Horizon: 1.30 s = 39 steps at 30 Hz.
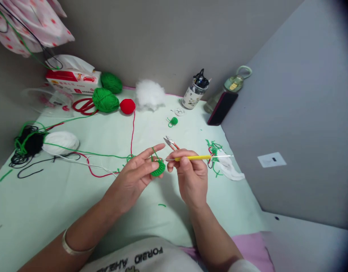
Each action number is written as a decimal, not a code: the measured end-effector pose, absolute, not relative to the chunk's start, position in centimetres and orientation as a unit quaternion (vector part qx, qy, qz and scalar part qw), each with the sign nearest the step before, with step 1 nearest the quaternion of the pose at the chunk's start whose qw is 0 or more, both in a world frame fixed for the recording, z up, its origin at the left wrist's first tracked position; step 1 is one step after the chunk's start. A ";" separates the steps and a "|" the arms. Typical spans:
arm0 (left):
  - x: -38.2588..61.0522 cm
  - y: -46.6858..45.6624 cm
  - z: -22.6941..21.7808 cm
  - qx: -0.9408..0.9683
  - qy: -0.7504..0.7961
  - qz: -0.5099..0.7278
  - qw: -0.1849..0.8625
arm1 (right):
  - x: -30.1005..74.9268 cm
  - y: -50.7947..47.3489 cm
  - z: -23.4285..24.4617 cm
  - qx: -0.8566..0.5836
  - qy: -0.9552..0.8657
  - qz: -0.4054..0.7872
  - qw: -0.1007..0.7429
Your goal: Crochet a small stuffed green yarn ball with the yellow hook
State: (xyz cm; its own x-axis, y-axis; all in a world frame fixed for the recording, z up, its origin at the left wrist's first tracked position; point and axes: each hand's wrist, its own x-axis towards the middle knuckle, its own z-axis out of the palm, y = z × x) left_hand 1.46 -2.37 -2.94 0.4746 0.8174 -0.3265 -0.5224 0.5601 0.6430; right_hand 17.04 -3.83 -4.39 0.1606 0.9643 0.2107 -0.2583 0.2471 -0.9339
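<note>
Nearest, a pale shirt point(151, 254) with dark lettering fills the bottom edge. The left forearm point(91, 223), a bangle point(66, 243) around it, slants up from the lower left; the right forearm point(212, 236) rises from the lower right, leaning inward. The two hands meet just in front of the wearer, above the table cloth point(111, 204).

The left hand point(135, 172) clamps a small round green crochet piece point(158, 169) under its thumb, its index finger stretched out to the right with green yarn looped at it. The right hand point(192, 177) is closed on a yellow-handled crochet hook point(195, 158), thumb pressed on the handle, other fingers curled; the hook lies nearly level, its metal end reaching the crochet piece between the hands.

Just beyond the right hand's fingers lie thread snips point(168, 142), blades parted. Farther back are a small green ball point(174, 121), then a red yarn ball point(127, 107) beside a larger green one, and white stuffing point(149, 94) against the wall point(168, 41).
</note>
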 end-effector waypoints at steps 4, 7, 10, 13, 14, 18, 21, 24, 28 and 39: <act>1.1 -2.1 -3.3 0.192 0.278 0.392 0.856 | 17.6 -3.3 -4.0 -0.391 -0.393 0.520 0.650; 1.1 -2.2 -3.2 0.212 0.279 0.402 0.846 | 17.7 -3.2 -3.9 -0.389 -0.390 0.559 0.620; 1.4 -2.6 -3.2 0.289 0.313 0.420 0.801 | 17.4 -3.5 -4.0 -0.403 -0.452 0.526 0.597; 1.6 -2.9 -3.5 0.357 0.347 0.430 0.753 | 17.2 -3.9 -4.2 -0.428 -0.533 0.410 0.604; 1.5 -2.9 -3.6 0.370 0.349 0.429 0.747 | 17.2 -4.0 -4.2 -0.431 -0.542 0.388 0.609; 0.9 -2.6 -3.7 0.388 0.330 0.405 0.759 | 17.5 -3.9 -4.4 -0.431 -0.492 0.435 0.619; 0.6 -2.4 -3.5 0.391 0.345 0.403 0.752 | 17.6 -3.6 -4.1 -0.422 -0.453 0.485 0.617; 0.6 -2.4 -3.4 0.406 0.365 0.413 0.729 | 17.6 -3.4 -3.7 -0.399 -0.441 0.510 0.621; 0.7 -2.5 -3.2 0.435 0.391 0.414 0.697 | 17.7 -3.4 -3.6 -0.398 -0.459 0.496 0.620; 0.8 -2.7 -2.7 0.533 0.471 0.405 0.575 | 18.1 -4.7 -3.2 -0.413 -0.650 0.307 0.559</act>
